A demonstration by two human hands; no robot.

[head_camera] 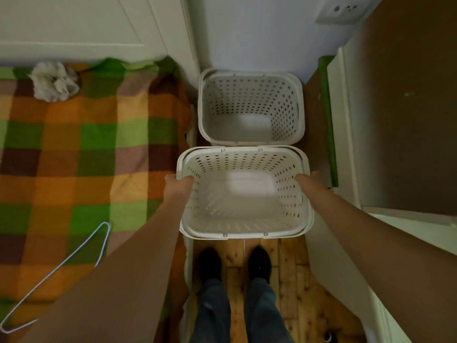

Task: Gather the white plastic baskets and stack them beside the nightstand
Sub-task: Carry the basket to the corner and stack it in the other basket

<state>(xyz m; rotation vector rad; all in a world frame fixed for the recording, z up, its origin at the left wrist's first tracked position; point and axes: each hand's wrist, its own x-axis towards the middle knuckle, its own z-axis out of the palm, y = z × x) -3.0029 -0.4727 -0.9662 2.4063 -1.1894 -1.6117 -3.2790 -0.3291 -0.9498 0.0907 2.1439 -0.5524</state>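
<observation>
A white perforated plastic basket [243, 229] hangs in front of me above the wooden floor, held by both sides. My left hand [179, 182] grips its left rim and my right hand [308, 180] grips its right rim. Both baskets look empty. A second white perforated basket [251, 78] stands on the floor just beyond the held one, against the pale wall, in the gap between the bed and a white-fronted cabinet with a brown top [405, 115] on the right.
A bed with a checked green, orange and brown blanket [74, 149] fills the left side. A crumpled grey cloth [53, 81] and a wire hanger [61, 273] lie on it. My feet [233, 263] stand on the narrow wooden floor strip.
</observation>
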